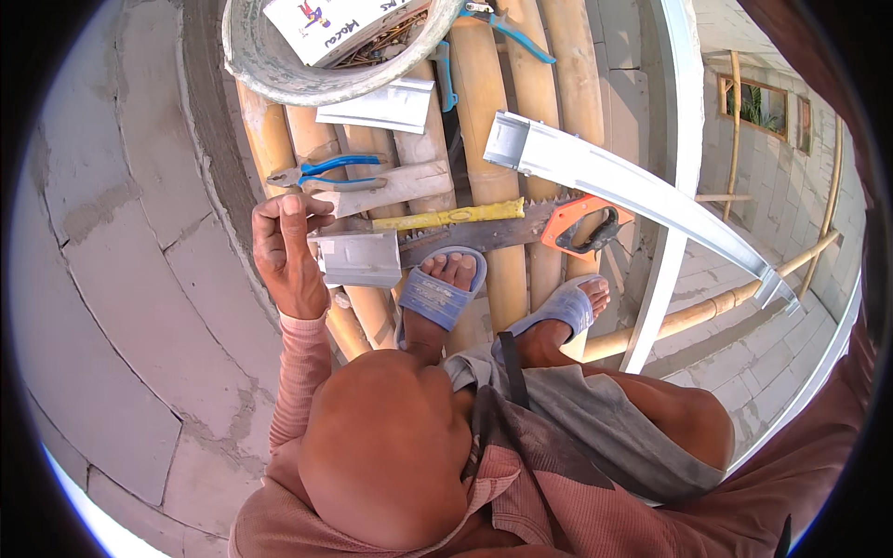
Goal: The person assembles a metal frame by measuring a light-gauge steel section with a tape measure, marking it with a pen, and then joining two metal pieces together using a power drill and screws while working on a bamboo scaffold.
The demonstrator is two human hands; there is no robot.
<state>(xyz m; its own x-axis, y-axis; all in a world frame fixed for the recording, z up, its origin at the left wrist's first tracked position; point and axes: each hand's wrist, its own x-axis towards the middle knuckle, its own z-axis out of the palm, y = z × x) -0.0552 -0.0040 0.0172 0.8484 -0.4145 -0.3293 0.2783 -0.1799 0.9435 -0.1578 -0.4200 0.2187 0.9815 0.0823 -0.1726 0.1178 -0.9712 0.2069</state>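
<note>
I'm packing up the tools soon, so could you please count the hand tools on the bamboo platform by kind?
Blue-handled pliers or snips: 2
Handsaw with orange handle: 1
Total: 3

Wall: pale grey block wall with rough mortar joints point(121, 279), curving along the left.
Platform: thick yellow-brown bamboo poles laid side by side point(502, 84).
Ground below: grey block paving point(744, 363).
Far wall: light block wall with a wood-framed window opening point(758, 107), green foliage behind.
Light: bright daylight, sun on the poles.
</note>
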